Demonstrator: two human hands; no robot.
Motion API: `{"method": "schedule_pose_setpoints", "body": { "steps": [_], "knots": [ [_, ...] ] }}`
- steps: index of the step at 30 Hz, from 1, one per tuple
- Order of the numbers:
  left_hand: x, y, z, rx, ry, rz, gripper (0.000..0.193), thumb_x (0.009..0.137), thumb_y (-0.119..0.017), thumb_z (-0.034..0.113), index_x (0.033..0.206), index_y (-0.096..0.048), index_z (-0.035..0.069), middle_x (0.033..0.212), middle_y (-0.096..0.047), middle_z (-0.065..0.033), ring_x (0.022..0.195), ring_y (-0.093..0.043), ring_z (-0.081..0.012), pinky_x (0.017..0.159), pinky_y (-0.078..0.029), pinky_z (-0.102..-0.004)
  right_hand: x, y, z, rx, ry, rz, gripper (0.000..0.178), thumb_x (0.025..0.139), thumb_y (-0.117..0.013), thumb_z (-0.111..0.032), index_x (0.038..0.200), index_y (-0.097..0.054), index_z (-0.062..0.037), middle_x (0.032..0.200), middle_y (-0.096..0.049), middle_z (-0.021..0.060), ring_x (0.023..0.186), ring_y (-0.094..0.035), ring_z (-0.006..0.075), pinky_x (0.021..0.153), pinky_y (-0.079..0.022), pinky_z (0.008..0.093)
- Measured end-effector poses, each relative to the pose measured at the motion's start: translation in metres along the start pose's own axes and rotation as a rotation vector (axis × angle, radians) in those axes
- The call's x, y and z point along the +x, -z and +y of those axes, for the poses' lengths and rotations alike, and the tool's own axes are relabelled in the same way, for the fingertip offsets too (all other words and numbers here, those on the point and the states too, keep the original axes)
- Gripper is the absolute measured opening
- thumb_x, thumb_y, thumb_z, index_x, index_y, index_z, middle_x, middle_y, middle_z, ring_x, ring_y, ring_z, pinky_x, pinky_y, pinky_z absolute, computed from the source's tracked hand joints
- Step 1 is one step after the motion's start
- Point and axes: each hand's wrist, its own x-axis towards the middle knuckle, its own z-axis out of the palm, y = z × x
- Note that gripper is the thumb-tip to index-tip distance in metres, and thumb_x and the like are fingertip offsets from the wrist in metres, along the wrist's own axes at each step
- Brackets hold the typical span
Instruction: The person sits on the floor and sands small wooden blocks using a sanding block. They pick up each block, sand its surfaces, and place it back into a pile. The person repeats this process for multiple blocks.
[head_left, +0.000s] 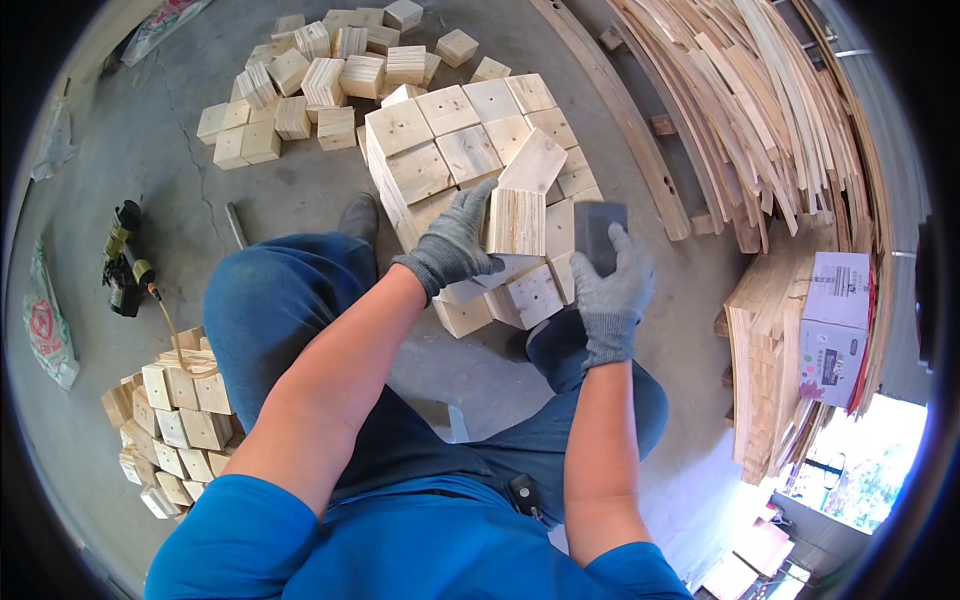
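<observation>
My left hand (455,238), in a grey knit glove, is closed around the left side of a pale wooden block (519,222). That block is tilted so its striped, layered side faces me, with a smooth face above it. To its right, my gloved right hand (617,290) grips a dark grey sanding block (600,235), which is apart from the wood. Beneath both hands stands a stack of wooden blocks (468,155) in rows, several with small dark holes in their faces. Some lower blocks are hidden by the left hand and the held block.
Loose wooden blocks (325,80) lie heaped at the far left. Another block pile (185,420) sits by my left knee, near a nail gun (122,260) with a hose. Long wood strips (740,100) and a cardboard box (836,320) line the right side.
</observation>
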Motion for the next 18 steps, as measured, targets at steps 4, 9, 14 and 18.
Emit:
{"method": "schedule_pose_setpoints", "body": {
  "steps": [4, 9, 14, 18],
  "knots": [
    [0.007, 0.01, 0.033, 0.083, 0.055, 0.055, 0.111, 0.063, -0.101, 0.032, 0.156, -0.046, 0.004, 0.146, -0.059, -0.0191, 0.138, -0.059, -0.0353, 0.12, -0.047, -0.0391, -0.044, -0.005, 0.017, 0.108, -0.129, 0.02, 0.067, 0.077, -0.093, -0.025, 0.137, -0.069, -0.0047, 0.141, -0.066, 0.0249, 0.135, -0.06, 0.0419, 0.117, -0.046, 0.0521],
    [0.032, 0.042, 0.03, -1.485, 0.342, 0.597, 0.046, 0.098, -0.082, 0.033, 0.135, -0.067, 0.009, 0.124, -0.074, -0.0086, 0.109, -0.072, -0.0244, 0.093, -0.058, -0.0362, -0.057, 0.02, 0.039, 0.194, -0.358, 0.09, 0.069, 0.075, -0.095, -0.021, 0.136, -0.069, -0.0013, 0.14, -0.066, 0.0229, 0.133, -0.061, 0.0394, 0.114, -0.05, 0.0486],
    [0.015, 0.024, 0.056, -1.229, 0.101, 0.351, 0.058, 0.089, -0.091, 0.021, 0.134, -0.064, -0.002, 0.122, -0.074, -0.0121, 0.109, -0.072, -0.0192, 0.086, -0.06, -0.0315, -0.066, 0.027, 0.034, 0.202, -0.354, 0.071, 0.067, 0.075, -0.095, -0.02, 0.135, -0.07, -0.0019, 0.14, -0.066, 0.0227, 0.129, -0.064, 0.0395, 0.112, -0.053, 0.0474],
    [-0.003, 0.014, 0.063, -0.688, 0.102, 0.191, 0.088, 0.077, -0.099, 0.023, 0.147, -0.051, -0.002, 0.137, -0.067, -0.017, 0.126, -0.066, -0.0259, 0.111, -0.052, -0.0382, -0.063, 0.027, 0.015, 0.24, -0.266, 0.077, 0.065, 0.075, -0.094, -0.018, 0.134, -0.071, -0.0019, 0.137, -0.068, 0.0223, 0.127, -0.066, 0.0405, 0.111, -0.053, 0.0477]
  ]
}}
